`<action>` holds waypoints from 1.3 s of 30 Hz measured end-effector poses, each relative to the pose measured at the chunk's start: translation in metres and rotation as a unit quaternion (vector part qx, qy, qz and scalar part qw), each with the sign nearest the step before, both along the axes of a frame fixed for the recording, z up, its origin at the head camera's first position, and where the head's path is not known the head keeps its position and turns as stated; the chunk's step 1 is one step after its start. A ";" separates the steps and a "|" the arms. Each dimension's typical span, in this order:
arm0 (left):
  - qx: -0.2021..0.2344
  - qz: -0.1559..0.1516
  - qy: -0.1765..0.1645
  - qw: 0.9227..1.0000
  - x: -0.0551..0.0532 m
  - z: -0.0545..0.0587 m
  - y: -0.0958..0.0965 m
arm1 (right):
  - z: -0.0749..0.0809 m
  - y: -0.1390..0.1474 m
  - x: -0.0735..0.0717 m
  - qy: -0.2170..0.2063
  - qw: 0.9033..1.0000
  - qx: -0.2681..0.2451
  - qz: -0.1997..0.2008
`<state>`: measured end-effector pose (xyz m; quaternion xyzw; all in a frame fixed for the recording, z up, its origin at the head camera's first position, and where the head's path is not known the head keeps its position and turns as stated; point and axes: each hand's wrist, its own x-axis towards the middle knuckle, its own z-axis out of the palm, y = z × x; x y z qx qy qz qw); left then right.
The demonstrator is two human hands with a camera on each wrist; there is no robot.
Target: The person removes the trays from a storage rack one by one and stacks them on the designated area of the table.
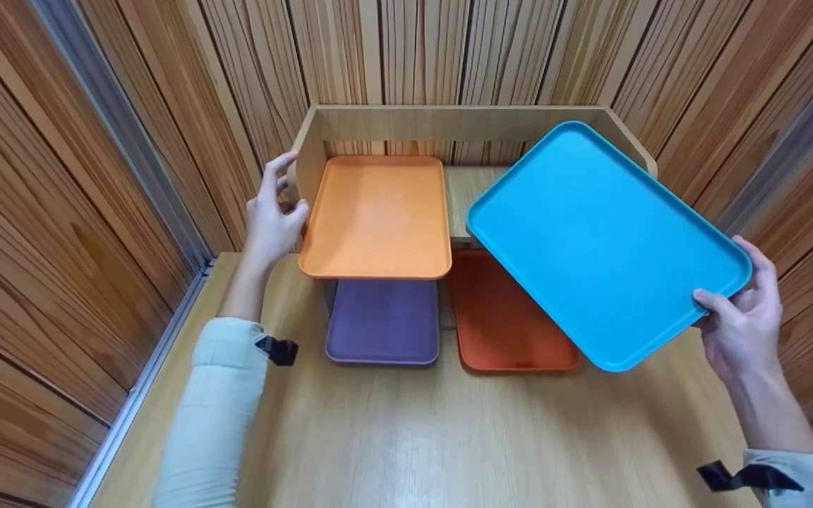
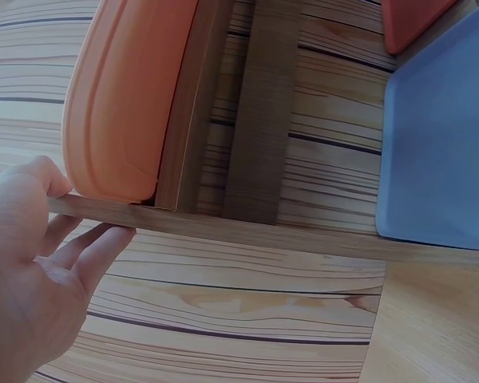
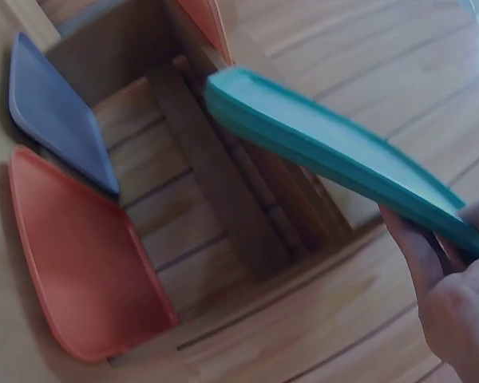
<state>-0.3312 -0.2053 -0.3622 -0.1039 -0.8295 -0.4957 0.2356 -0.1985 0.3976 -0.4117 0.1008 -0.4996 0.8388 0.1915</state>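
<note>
In the head view my right hand [image 1: 745, 317] pinches a blue tray [image 1: 611, 247] by its near right corner. The tray is tilted in the air in front of the right half of a wooden two-tier shelf [image 1: 463, 123]; the right wrist view shows the blue tray [image 3: 327, 144] nearly edge-on. My left hand [image 1: 276, 215] grips the shelf's left side panel, thumb and fingers on opposite faces of the panel [image 2: 223, 229]. Beside it, an orange tray [image 1: 378, 219] lies on the upper tier, its near edge overhanging.
Below lie a purple tray [image 1: 383, 324] on the left and a red-orange tray [image 1: 512, 317] on the right, the latter partly covered by the blue tray in the head view. The shelf stands on a wooden table [image 1: 406, 437] against wood-plank walls [image 1: 420, 49].
</note>
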 end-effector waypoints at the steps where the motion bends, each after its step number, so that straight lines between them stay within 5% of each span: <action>1: 0.000 0.000 -0.001 1.000 0.000 0.000 0.000 | -0.001 0.004 -0.001 0.008 1.000 0.003 0.010; 13: 0.017 -0.014 0.006 1.000 -0.001 -0.003 0.000 | -0.013 0.028 -0.010 0.062 0.990 0.102 0.076; 23: 0.013 -0.012 0.002 1.000 0.000 -0.003 0.000 | -0.018 0.029 -0.012 0.055 0.979 0.174 0.093; 39: 0.002 -0.006 0.003 1.000 0.000 0.000 0.000 | -0.027 0.025 -0.010 0.031 0.969 0.209 0.125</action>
